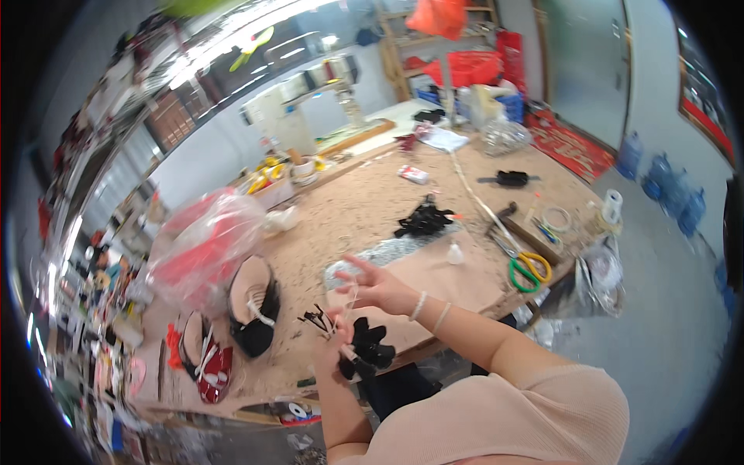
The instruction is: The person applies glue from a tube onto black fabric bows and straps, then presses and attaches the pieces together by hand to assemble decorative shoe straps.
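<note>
The fingers of my left hand [339, 339] are closed around a black bundle [370, 345]. It is up in the air over the near edge of the worktop [314, 221], in front of my tummy. Its long way runs on a slant. Thin black ends [315, 317] poke out past my fingers, up and to the left. The wide, floppy part sticks out the other side, to the right and a bit down.

My right hand [385, 290] is just above, reaching to the left, with some fingers spread apart. A thin pale string [355, 293] hangs by them, between my two hands. I cannot tell if my right fingers pinch it.

A black shoe [253, 310] sits to my left, and a red shoe [215, 376] is nearer me. Scissors [532, 269] with green and orange handles lie to my right.
</note>
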Available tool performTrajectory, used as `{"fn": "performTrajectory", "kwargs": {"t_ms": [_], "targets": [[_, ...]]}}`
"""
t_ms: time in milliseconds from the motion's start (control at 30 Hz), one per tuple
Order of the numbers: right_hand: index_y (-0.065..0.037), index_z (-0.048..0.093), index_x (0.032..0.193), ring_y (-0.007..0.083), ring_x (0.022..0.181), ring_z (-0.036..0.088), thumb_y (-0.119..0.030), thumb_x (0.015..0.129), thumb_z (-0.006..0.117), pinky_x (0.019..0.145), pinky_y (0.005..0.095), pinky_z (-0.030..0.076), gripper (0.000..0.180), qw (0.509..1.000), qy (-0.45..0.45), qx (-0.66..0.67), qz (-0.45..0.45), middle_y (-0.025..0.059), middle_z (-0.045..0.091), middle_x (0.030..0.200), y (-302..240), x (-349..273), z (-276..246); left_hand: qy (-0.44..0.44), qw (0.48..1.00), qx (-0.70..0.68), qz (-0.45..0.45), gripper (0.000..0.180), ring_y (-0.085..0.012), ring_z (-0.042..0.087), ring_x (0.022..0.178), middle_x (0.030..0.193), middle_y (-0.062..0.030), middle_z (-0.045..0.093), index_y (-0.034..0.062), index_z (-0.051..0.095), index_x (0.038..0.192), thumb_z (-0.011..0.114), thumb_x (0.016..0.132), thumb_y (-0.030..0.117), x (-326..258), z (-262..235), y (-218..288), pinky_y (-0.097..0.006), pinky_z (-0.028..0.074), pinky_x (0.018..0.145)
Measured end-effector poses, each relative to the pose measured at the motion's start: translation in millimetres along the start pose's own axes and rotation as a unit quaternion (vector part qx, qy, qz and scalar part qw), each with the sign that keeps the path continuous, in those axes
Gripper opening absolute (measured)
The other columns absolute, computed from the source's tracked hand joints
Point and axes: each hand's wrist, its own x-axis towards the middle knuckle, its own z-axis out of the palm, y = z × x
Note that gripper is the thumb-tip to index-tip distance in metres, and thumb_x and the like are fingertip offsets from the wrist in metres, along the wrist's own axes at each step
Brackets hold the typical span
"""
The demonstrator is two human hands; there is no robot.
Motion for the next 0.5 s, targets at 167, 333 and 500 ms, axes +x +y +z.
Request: {"fn": "performTrajectory", "kwargs": {"t_ms": [167, 333, 500], "targets": [[-0.008, 0.04, 0.124, 0.0223, 0.086, 0.054, -0.012, 0.056, 0.077, 0.089, 0.0381, 0.037, 0.077, 0.792, -0.133, -0.567, -0.185, 0.009, 0.058, 0.102, -18.4, -13.0, 10.4, -0.071, 0.888, 0.394, -0.226, 0.033, -0.0107, 0.048, 0.068, 0.074, -0.0049, 0.047, 0.001, 0.047, 0.11, 0.054, 0.082, 0.019, 8.6, 19.4, -1.1, -0.02, 0.036, 0.048], [-0.006, 0.042, 0.122, 0.0212, 0.096, 0.052, -0.017, 0.074, 0.067, 0.09, 0.034, 0.037, 0.056, 0.925, -0.198, -0.248, -0.21, 0.0057, 0.062, 0.082, -16.9, -36.0, 33.1, -0.081, 0.975, -0.085, -0.19, 0.028, -0.012, 0.05, 0.069, 0.076, -0.0055, 0.049, 0.0023, 0.048, 0.104, 0.053, 0.083, 0.02, 6.4, 10.0, 10.5, -0.023, 0.041, 0.052], [-0.006, 0.019, 0.135, 0.0189, 0.104, 0.05, -0.017, 0.074, 0.067, 0.092, 0.0309, 0.038, 0.078, 0.991, 0.056, -0.051, -0.112, 0.0205, 0.049, 0.119, -11.8, -52.2, -25.2, -0.085, 0.968, -0.166, -0.169, 0.033, -0.0135, 0.05, 0.06, 0.076, -0.0054, 0.054, 0.0054, 0.046, 0.109, 0.053, 0.079, 0.017, -6.4, 6.8, -23.4, -0.028, 0.043, 0.052]]}}
